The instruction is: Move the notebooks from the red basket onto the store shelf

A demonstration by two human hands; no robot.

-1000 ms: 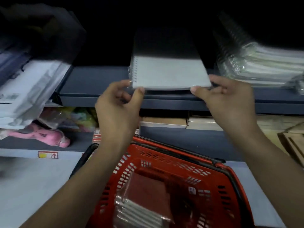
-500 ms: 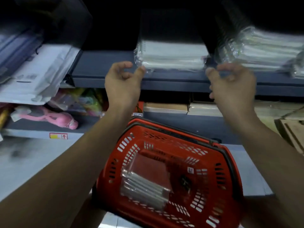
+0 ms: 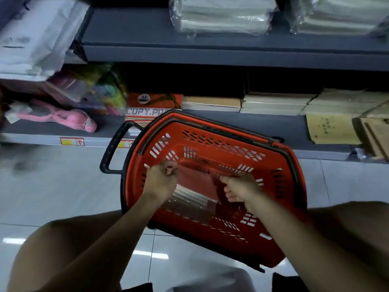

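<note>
On the floor below the shelves sits the red basket (image 3: 280,186), tilted in view. Inside it lies a plastic-wrapped notebook pack (image 3: 195,194) with a dark red cover. My left hand (image 3: 160,182) pinches its far left corner with curled fingers. At the pack's right edge, my right hand (image 3: 242,189) curls thumb and fingers round it. Up on the grey store shelf (image 3: 147,49) rests a wrapped stack of white spiral notebooks (image 3: 221,15), with another wrapped stack (image 3: 336,15) to its right.
The basket's black handle (image 3: 113,148) sticks out to the left. The lower shelf holds a pink toy (image 3: 63,119), an orange copy-paper pack (image 3: 153,102), brown paper stacks (image 3: 273,104) and envelopes (image 3: 332,129). White packets (image 3: 35,34) overhang at upper left. Pale floor tiles surround the basket.
Both hands let go of the white notebook on the shelf and came down into the basket, where they now hold the wrapped pack. The view tilted downward.
</note>
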